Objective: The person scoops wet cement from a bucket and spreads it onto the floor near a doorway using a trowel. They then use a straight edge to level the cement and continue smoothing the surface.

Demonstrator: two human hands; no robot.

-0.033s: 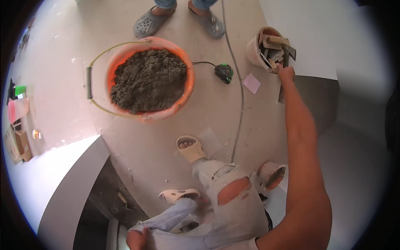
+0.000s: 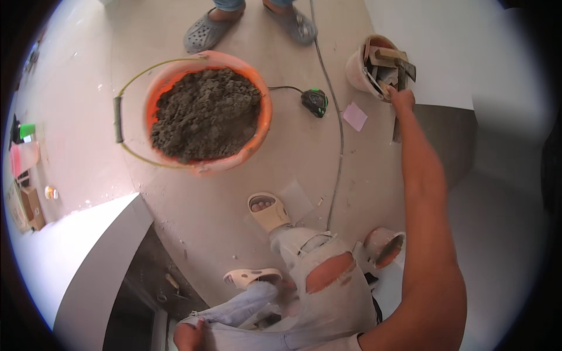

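Observation:
My right hand (image 2: 403, 99) reaches far up and right to a small pale bucket (image 2: 358, 69) stuffed with several tools and wood pieces. Its fingers are closed around a dark tool handle (image 2: 397, 132) that sticks down beside the wrist. My left hand (image 2: 188, 337) rests low on my jeans leg at the bottom edge, and its fingers are too cut off to read. I crouch in torn light jeans and beige sandals (image 2: 267, 210).
A large orange bucket (image 2: 262, 136) full of grey mortar, with a wire bail, stands at the upper left. A black-green device (image 2: 315, 100) on a cable and a pink paper (image 2: 355, 116) lie nearby. Another person's grey clogs (image 2: 205, 33) stand at the top. White slabs (image 2: 76, 245) lie left and right.

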